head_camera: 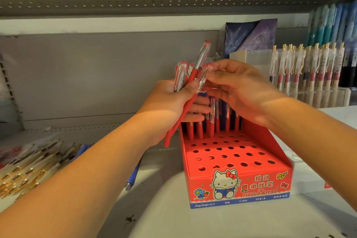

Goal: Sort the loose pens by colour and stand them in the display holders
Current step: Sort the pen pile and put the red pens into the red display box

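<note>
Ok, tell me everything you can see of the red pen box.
The box looks like red printed cardboard, standing on the white shelf. Its front shows a cartoon cat, Chinese lettering and a blue strip reading Joytop. The top panel has rows of round holes, mostly empty; only the back holds red pens, upright. Side walls rise toward the back. The left hand and right hand are above its back, hiding part of it.

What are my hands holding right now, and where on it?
The left hand grips a bunch of red pens around their middles. The right hand pinches one of them at its clear upper barrel.
</note>
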Action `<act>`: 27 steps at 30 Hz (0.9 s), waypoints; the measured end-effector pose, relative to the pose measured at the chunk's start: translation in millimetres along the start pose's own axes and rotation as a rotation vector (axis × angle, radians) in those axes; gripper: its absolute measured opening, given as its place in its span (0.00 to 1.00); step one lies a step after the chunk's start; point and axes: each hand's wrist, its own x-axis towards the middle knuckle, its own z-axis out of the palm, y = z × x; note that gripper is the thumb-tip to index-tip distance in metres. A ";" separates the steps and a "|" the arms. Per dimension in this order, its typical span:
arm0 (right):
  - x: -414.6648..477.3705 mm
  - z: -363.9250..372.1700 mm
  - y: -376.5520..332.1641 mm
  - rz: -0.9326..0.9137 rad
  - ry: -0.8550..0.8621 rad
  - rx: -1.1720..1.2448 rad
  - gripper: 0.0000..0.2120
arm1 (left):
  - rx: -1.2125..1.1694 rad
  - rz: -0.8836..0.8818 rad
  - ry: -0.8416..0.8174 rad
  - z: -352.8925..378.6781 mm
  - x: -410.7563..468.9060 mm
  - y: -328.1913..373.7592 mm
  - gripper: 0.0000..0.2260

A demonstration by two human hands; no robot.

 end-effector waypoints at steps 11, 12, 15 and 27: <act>3.9 -11.2 -7.9 -0.054 0.150 -0.178 0.12 | 0.218 0.068 0.215 -6.8 3.7 0.8 0.08; 4.5 -12.1 -7.1 -0.066 0.164 -0.275 0.11 | 0.218 0.056 0.219 -6.7 3.6 0.7 0.08; 5.9 -13.7 -2.2 -0.113 0.203 -0.518 0.12 | 0.209 0.020 0.220 -6.4 3.9 2.1 0.09; 9.2 -18.2 9.2 -0.099 0.259 -0.804 0.16 | 0.108 0.012 0.165 -1.7 4.2 2.4 0.07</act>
